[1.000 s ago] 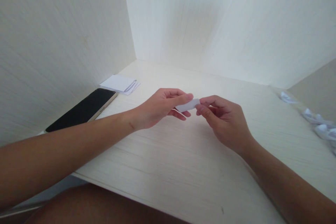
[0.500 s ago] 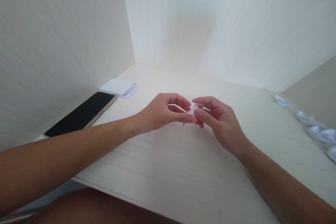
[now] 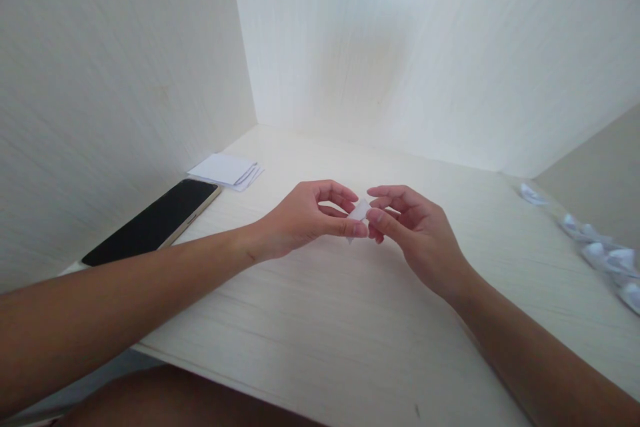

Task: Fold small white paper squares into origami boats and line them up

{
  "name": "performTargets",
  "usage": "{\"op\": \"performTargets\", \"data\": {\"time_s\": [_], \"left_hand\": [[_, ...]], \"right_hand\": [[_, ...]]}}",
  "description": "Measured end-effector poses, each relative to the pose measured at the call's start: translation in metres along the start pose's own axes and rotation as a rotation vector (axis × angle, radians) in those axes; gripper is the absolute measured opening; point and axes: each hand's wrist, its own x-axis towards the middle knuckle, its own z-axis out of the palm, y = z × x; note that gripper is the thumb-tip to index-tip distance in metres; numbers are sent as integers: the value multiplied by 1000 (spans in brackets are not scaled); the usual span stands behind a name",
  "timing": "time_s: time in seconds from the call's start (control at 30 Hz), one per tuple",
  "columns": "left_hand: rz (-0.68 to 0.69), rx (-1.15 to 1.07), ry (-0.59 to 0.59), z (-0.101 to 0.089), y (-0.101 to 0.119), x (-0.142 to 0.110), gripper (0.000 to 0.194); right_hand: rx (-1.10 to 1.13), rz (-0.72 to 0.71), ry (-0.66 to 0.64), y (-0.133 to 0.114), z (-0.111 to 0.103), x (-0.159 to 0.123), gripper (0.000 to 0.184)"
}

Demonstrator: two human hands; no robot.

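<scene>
A small folded piece of white paper [image 3: 359,210] is held between my two hands, above the middle of the table. My left hand [image 3: 327,210] pinches its left side, with the thumb at the front and the fingers curled behind. From the other side, my right hand [image 3: 407,217] grips the paper's right edge between thumb and fingers. Part of the paper is hidden behind the left thumb, and a pointed corner shows beneath it.
A dark-screened phone [image 3: 153,221] lies at the left by the wall. Behind it rests a stack of white paper sheets [image 3: 224,169]. Several folded white paper pieces [image 3: 607,257] line the table's right side. The pale table [image 3: 310,327] meets walls at the left and back.
The paper was a flat strip stretched between my hands; now it is turned and looks more compact. My hands have come closer together, and the view has shifted slightly.
</scene>
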Motion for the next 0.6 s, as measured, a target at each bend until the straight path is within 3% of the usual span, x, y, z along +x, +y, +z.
{"op": "performTargets", "data": {"time_s": [0.3,0.43,0.6], "left_hand": [[-45,-109,-5,-2,3,0,42],[-62,-156,8,-3,6,1,28],[-85,-44,39,-5,9,3,23]], "right_hand": [[-4,-6,38,3,0,2,24],[-27,14,79,-1,-2,2,13],[-202,122,88,-5,-5,3,10]]}}
